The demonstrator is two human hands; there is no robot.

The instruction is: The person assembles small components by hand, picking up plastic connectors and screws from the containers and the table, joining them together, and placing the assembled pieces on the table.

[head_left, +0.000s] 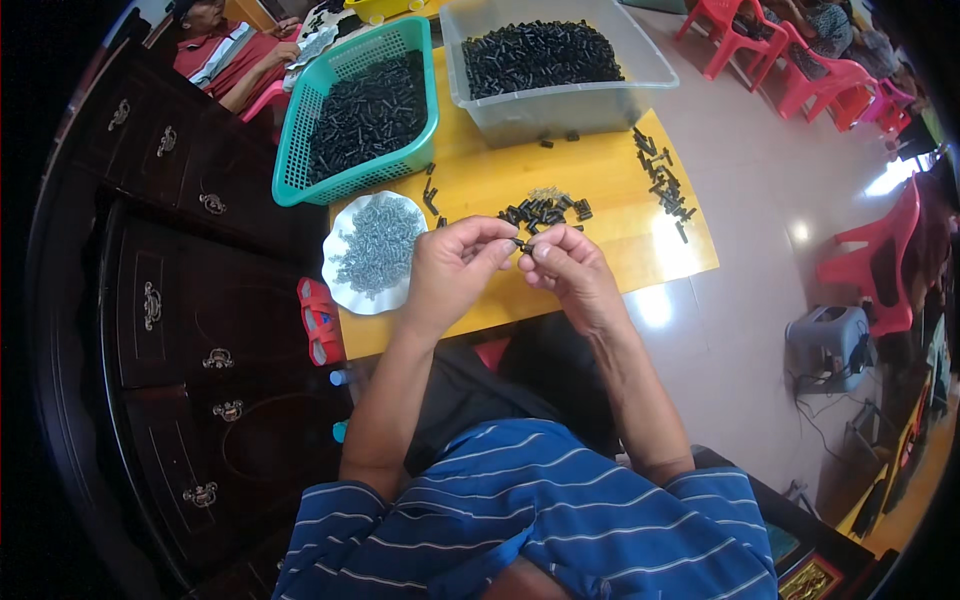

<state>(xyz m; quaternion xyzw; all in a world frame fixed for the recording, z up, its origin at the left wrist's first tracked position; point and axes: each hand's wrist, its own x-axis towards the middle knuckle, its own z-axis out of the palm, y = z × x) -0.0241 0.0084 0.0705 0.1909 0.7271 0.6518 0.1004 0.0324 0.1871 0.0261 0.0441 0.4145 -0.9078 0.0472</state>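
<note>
Above the near edge of the yellow table, my left hand (457, 268) and my right hand (575, 272) meet with their fingertips. Between them they pinch a small black cylindrical piece (522, 246), too small to make out in detail. Just beyond my fingers lies a loose pile of black pieces (541, 211), with some clear pieces (548, 193) at its far side. To the left of my left hand stands a white scalloped plate (341, 290) heaped with small clear pieces (378, 245). A few more black pieces (431, 196) lie between the plate and the pile.
A green basket (428, 120) and a translucent tub (540, 122), both full of black pieces, stand at the table's far side. Scattered black pieces (662, 180) lie on the right. Dark drawers (225, 340) flank the left; another person (225, 55) sits beyond. Pink chairs (880, 260) stand right.
</note>
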